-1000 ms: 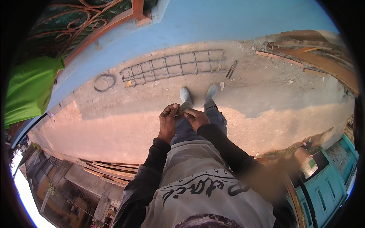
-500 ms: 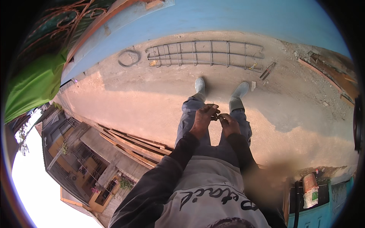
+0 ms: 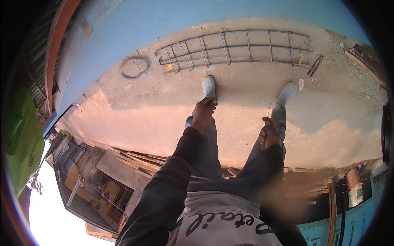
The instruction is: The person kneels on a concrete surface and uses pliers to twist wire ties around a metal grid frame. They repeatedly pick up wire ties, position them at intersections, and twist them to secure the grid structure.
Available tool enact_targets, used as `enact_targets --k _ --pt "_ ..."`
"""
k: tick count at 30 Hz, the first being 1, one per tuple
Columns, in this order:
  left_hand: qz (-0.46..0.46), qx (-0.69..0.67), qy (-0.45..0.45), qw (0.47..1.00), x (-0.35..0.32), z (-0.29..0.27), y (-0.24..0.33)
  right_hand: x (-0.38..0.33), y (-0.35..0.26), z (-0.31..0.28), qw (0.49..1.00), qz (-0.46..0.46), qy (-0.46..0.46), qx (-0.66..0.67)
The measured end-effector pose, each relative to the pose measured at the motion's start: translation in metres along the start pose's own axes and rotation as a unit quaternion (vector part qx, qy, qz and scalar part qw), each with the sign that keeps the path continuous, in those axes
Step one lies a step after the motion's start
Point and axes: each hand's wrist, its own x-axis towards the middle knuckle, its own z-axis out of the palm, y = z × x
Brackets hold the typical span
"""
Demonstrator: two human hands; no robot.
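Observation:
My left hand [image 3: 204, 115] is closed in front of my left leg, its fingers curled together. Whatever may be in it is too small to make out. Over my right thigh, my right hand [image 3: 269, 133] is shut on a thin wire [image 3: 269, 110] that sticks up past the fingers. On the ground beyond my boots lies a long steel rebar cage [image 3: 225, 47] with several cross ties. At its right end rests a pair of long-handled pincers [image 3: 315, 65]. A coil of wire [image 3: 147, 67] lies left of the cage. Neither hand touches these.
My grey boots [image 3: 209, 86] stand apart on bare ground close to the cage. A blue wall [image 3: 230, 14] runs behind it. Rubble and boards [image 3: 363, 71] lie at the far right. Timber planks [image 3: 139, 162] are stacked behind me, and a bucket [image 3: 353, 180] stands lower right.
My hands, close together before, are now apart: the left moved up and left, the right moved right. My feet are wider apart, and the cage looks nearer.

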Motion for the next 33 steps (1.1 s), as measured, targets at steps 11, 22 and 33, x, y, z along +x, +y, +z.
enact_targets --k 11,22,33 --pt "0.069 0.315 0.099 0.942 0.193 -0.205 -0.148 0.100 0.184 0.098 0.983 0.166 -0.071 -0.044" --pt "0.165 0.463 0.177 0.853 0.378 -0.200 -0.160 0.134 0.173 0.123 0.991 0.119 -0.017 -0.061" --pt "0.210 0.622 0.146 0.740 0.433 -0.201 -0.176 0.132 0.163 0.128 0.988 0.132 -0.032 -0.070"
